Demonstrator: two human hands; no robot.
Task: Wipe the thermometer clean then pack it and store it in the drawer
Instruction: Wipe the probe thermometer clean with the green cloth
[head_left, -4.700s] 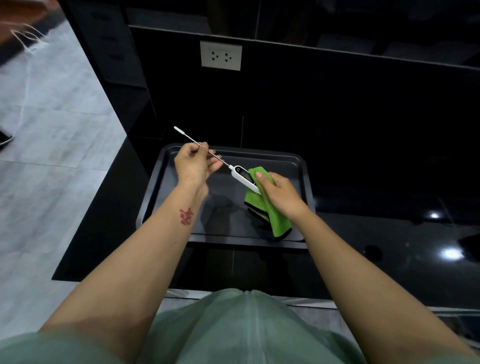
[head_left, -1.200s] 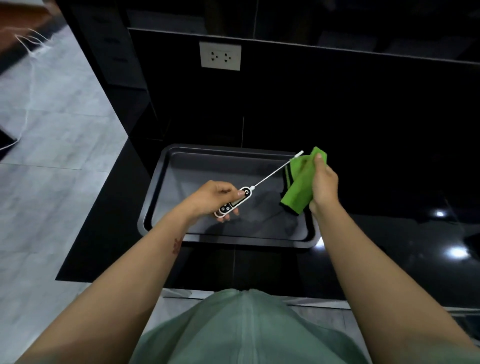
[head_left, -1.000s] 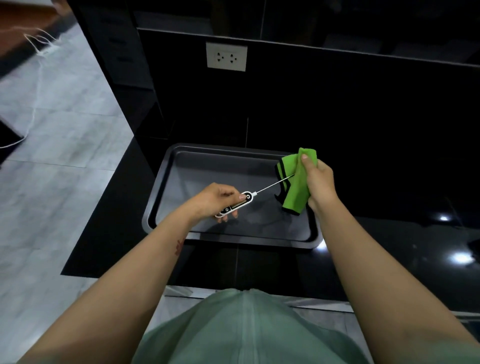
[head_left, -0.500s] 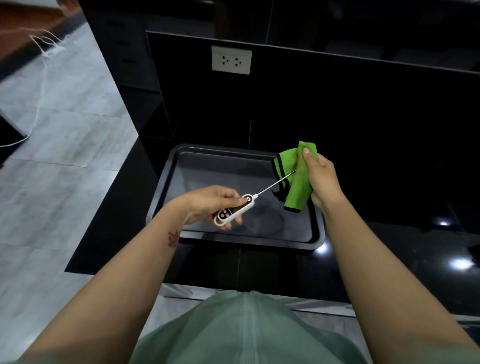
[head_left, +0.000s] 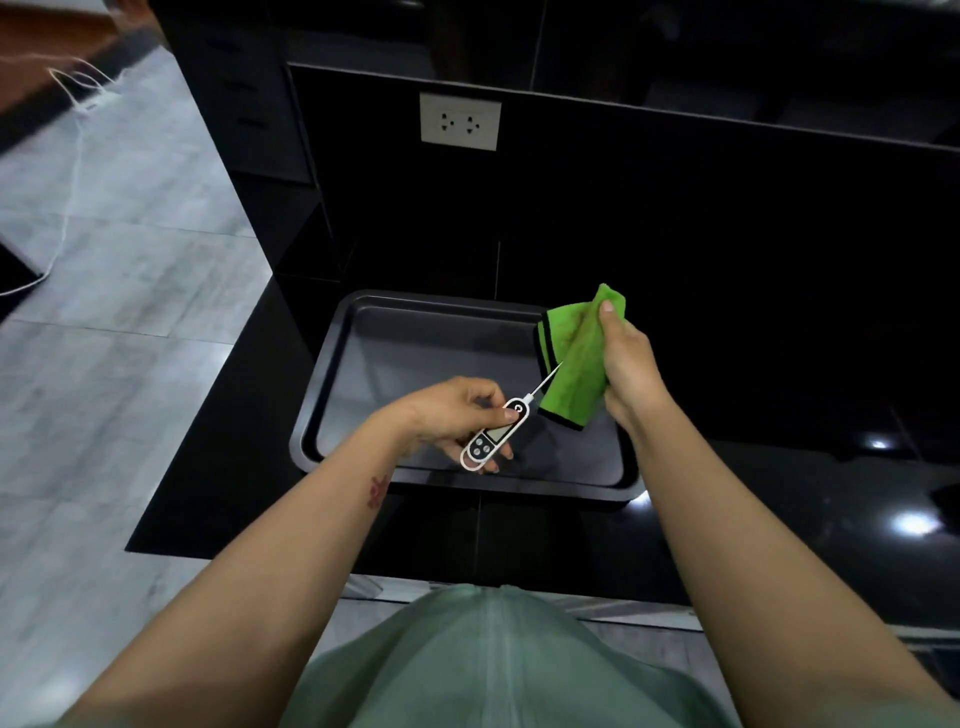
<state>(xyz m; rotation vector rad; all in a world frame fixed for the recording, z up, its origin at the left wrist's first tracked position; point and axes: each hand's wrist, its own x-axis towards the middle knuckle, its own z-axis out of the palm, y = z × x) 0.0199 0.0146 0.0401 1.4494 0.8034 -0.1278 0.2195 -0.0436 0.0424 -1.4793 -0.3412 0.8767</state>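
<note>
My left hand (head_left: 451, 415) grips the white body of the digital thermometer (head_left: 493, 439), display and buttons facing up, over the dark tray (head_left: 332, 364). Its thin metal probe points up and to the right, and most of it is buried in the folded green cloth (head_left: 574, 364). My right hand (head_left: 626, 364) is shut on that cloth, pinching it around the probe above the tray's right side. Only a short stretch of probe shows between the body and the cloth.
The tray sits on a glossy black counter (head_left: 779, 519) against a black wall panel with a white socket (head_left: 460, 121). The counter's left edge drops to a grey tiled floor (head_left: 104, 364) with a white cable (head_left: 72, 171).
My right hand has slid the cloth down the probe toward the thermometer's body, so less probe shows. Before that, the thermometer was turned round, so my left hand now holds the body.
</note>
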